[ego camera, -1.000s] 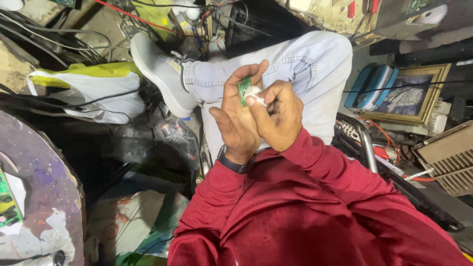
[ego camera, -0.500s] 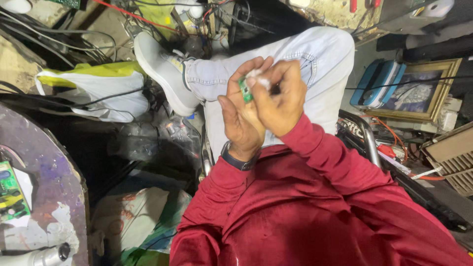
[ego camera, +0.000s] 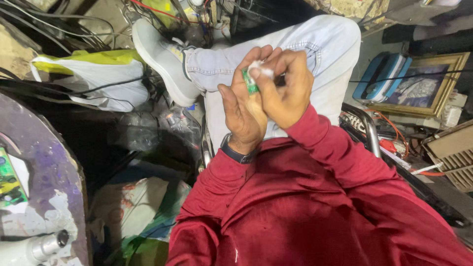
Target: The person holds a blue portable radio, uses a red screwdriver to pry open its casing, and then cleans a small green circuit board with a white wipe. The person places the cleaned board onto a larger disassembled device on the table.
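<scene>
Both hands are working up in front of the chest, over the crossed leg in pale jeans (ego camera: 315, 54). The left hand (ego camera: 244, 111) is cupping from below, its fingers closed around a small green circuit board (ego camera: 251, 81) that is standing on edge between fingers and thumb, only a narrow strip of green showing. The right hand (ego camera: 286, 86) is coming over the top, fingertips pinched tight on a scrap of white cloth or tissue (ego camera: 258, 69), and that wad is pressing right against the upper end of the board. The two hands are touching each other, knuckles against palm. A dark watch band (ego camera: 236, 152) is sitting on the left wrist, and red sleeves (ego camera: 320, 148) are running down both arms. Beyond the hands, a grey and white shoe (ego camera: 162, 59) is resting on the knee, pointing left. Further left, a white and yellow bag (ego camera: 88, 74) is lying among black cables. Off to the right, a gold picture frame (ego camera: 428, 83) is leaning with a blue case (ego camera: 379, 74) just beside it, and a slatted vent cover (ego camera: 453, 155) is sitting near the edge. At the lower left, a round purple-stained tabletop (ego camera: 49, 167) is carrying another green board (ego camera: 10, 182) at its rim.
</scene>
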